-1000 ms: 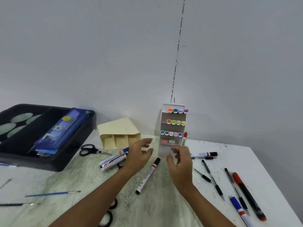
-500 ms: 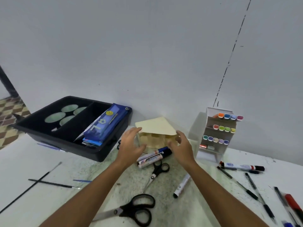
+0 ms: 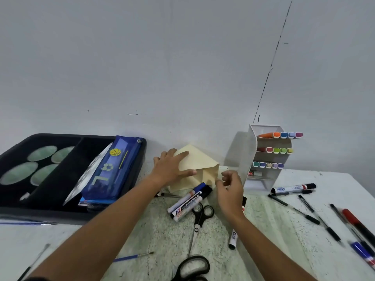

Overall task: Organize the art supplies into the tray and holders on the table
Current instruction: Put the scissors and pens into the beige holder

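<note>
1. While most supplies lie loose on the counter (image 3: pixel 334 180), the person works on the cream paper holder (image 3: pixel 199 166), which sits against the wall and serves as the landmark.
2. The left hand (image 3: pixel 172 168) lies flat on the holder's sloped top, fingers straight and spread, thumb along its front edge, pressing it in place.
3. The right hand (image 3: pixel 230 187) hovers just right of the holder's open front, fingers loosely curled near its corner; whether they touch the paper or pinch anything cannot be told.
4. Left of the holder sits the black tray (image 3: pixel 24 209), with a blue pencil case (image 3: pixel 113 169) leaning in its right compartment and pale green discs in its left.
5. Right of the holder stands the white marker rack (image 3: pixel 246 159), its rows filled with coloured pens.
6. Just in front of the holder lie two thick markers (image 3: pixel 189 201), touching each other, with small scissors (image 3: pixel 199 217) beside them and a third marker (image 3: pixel 234 237) partly under the right forearm.
7. Further right of the holder, pens and markers are scattered well apart.
8. The step in hand appears to be settling the holder so its pockets face forward.
9. The next move likely calls for keeping it steady while the right hand picks up the near markers and slides them into a pocket without crushing the paper.
</note>
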A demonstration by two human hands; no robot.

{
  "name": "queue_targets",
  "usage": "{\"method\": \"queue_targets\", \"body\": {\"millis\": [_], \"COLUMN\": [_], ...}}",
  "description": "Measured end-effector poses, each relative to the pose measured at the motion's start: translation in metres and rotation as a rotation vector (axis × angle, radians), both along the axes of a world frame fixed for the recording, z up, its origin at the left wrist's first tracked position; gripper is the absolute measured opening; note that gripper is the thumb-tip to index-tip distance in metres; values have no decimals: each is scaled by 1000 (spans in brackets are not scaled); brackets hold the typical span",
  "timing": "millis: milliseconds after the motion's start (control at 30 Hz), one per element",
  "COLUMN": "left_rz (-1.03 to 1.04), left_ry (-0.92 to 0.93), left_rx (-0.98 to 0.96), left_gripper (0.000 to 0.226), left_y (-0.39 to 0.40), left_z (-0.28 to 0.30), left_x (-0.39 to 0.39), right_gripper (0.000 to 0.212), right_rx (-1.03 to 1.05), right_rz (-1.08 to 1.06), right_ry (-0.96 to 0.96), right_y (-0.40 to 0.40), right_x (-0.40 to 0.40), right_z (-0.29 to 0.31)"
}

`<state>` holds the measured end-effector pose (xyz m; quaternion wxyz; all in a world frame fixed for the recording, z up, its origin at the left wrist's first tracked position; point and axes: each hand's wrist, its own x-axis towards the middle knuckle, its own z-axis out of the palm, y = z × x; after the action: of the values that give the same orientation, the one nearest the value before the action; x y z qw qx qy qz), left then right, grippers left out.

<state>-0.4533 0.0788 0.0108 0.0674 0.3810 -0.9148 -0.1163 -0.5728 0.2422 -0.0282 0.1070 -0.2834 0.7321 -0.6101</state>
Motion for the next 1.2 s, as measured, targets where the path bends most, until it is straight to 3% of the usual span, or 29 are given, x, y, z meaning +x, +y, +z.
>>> {"method": "queue_targets", "body": {"millis": [67,233,467,600,767,900,1200], "left_rz": [13,66,101,101,119,53,101], "left_ry": [33,218,539,753,959,979,924], "left_rx": [-15,52,288,478,696,685,741], "left_gripper": [82,78,101,89,70,53,59], "left_y": [2,8,24,34,45,43,31], "left_z": [0,-1,-2,-4,-8,-1,-13], "left_x": [2,8,18,21,20,14,16], "right_gripper": [23,43,43,22,57,75,66], "right_rx": [-9,-3,-218,-239,-246,-143,-40], "right_rz": [-1,69,308,379,596,637,592], "right_ry": [-87,-248,-604,-510,-318,-208,-132], "right_y": [-4,-11,-16,-17,-16,-23,-33], "right_x": [-3,-8,-2,6,3,-8,-9], "right_z": [5,8,19,30,41,49,38]}}
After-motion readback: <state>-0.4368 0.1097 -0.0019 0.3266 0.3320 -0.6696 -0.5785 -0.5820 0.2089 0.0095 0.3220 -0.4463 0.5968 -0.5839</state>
